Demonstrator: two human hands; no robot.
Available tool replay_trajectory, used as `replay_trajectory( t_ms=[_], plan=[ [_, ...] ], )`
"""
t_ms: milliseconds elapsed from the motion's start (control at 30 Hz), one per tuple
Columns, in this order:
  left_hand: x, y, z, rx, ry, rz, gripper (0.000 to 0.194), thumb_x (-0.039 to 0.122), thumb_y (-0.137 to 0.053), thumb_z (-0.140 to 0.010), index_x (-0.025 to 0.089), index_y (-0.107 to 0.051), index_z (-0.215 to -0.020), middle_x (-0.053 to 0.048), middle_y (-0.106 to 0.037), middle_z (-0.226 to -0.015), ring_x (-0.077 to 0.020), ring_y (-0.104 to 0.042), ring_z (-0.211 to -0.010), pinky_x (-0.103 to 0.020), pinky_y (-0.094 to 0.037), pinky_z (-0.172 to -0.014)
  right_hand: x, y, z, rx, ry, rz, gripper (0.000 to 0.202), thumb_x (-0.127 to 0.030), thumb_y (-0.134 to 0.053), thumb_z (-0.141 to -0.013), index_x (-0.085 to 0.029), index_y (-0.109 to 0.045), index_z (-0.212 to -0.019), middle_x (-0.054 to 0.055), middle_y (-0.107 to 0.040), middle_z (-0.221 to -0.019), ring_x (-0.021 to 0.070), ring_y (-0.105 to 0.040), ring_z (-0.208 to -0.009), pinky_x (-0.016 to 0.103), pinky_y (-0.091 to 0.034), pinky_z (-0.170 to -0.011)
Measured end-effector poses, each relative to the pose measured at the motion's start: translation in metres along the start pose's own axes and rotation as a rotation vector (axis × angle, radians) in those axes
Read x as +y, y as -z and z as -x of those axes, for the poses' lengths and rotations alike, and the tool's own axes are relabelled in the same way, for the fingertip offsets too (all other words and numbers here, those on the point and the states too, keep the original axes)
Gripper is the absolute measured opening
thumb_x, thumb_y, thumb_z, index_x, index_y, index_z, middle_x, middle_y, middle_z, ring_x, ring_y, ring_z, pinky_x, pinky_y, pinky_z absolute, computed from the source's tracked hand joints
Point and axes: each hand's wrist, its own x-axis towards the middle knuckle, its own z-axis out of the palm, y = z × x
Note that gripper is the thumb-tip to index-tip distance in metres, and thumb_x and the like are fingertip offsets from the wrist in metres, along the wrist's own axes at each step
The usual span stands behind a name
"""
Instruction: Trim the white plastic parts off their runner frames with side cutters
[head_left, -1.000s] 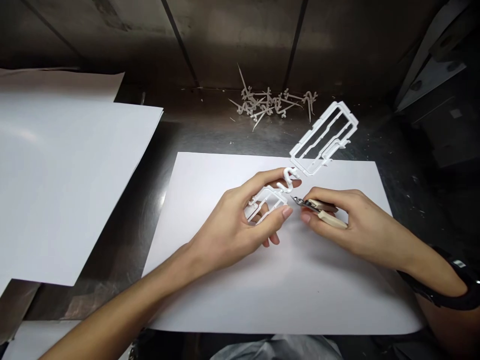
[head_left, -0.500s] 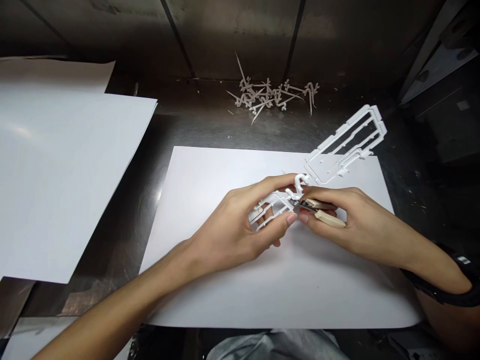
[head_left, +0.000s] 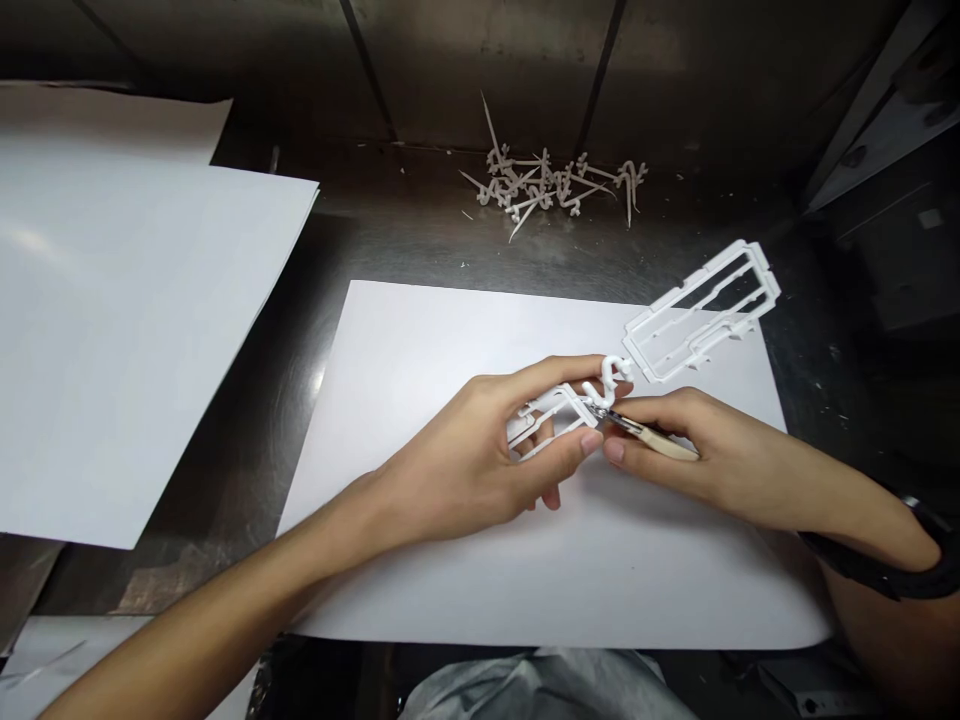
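A white plastic part made of two thin frames (head_left: 652, 377) joined by a curved piece is held above a white paper sheet (head_left: 465, 600). My left hand (head_left: 480, 450) is closed round the nearer frame, with the thumb and fingers at its end. The other frame sticks out up and to the right. In my right hand (head_left: 697, 450) is a small cutter with cream handles (head_left: 664, 443). Its jaws are at the joint between the nearer frame and the curved piece, beside my left thumb; the tips are partly hidden.
Several thin white plastic scraps (head_left: 544, 185) lie in a heap at the back of the dark metal table (head_left: 390, 235). Large white sheets (head_left: 135, 330) lie on the left. A metal wall (head_left: 487, 70) rises behind.
The cutter's handles have come closer together in my right hand. The far frame has tilted slightly down to the right. The whole view has shifted a little.
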Motion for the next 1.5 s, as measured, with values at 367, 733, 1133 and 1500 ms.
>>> replay_trajectory(
  t_ms=[367,733,1133,1500],
  plan=[
    [-0.006,-0.002,-0.001,-0.046,-0.016,-0.055,0.045,0.030,-0.066,-0.108,0.031,-0.063,-0.153,0.002,-0.072,-0.087,-0.0163,-0.070,-0.062,-0.027,-0.061,-0.060,0.007,-0.002,-0.001,-0.106,0.008,0.043,0.044,-0.056,-0.058,-0.122,-0.021,-0.074,-0.101,0.001,-0.067,-0.090,0.0257,-0.057,-0.079,0.033,-0.043,-0.073],
    [-0.009,0.001,-0.003,-0.052,0.001,-0.075,0.046,0.034,-0.064,-0.109,0.032,-0.062,-0.155,0.001,-0.072,-0.094,-0.0167,-0.072,-0.064,-0.030,-0.061,-0.064,0.001,-0.009,-0.003,-0.071,-0.016,0.033,0.054,-0.063,-0.058,-0.122,-0.020,-0.072,-0.093,0.000,-0.062,-0.087,0.0230,-0.054,-0.078,0.032,-0.040,-0.074],
    [-0.006,-0.002,-0.002,-0.031,0.044,-0.016,0.042,0.030,-0.067,-0.107,0.029,-0.067,-0.150,0.005,-0.066,-0.067,-0.0172,-0.070,-0.058,-0.026,-0.061,-0.058,0.007,-0.016,-0.005,-0.024,-0.086,0.072,0.061,-0.063,-0.060,-0.115,-0.018,-0.045,-0.075,-0.003,-0.039,-0.071,0.0170,-0.034,-0.063,0.031,-0.024,-0.057],
    [-0.009,0.001,-0.006,0.019,0.080,-0.026,0.050,0.042,-0.075,-0.105,0.027,-0.066,-0.152,0.000,-0.077,-0.087,-0.0152,-0.071,-0.058,-0.023,-0.057,-0.055,0.014,-0.012,-0.003,0.048,-0.103,0.146,0.064,-0.060,-0.063,-0.112,-0.018,-0.033,-0.074,-0.004,-0.032,-0.067,0.0149,-0.028,-0.059,0.031,-0.021,-0.051]
  ],
)
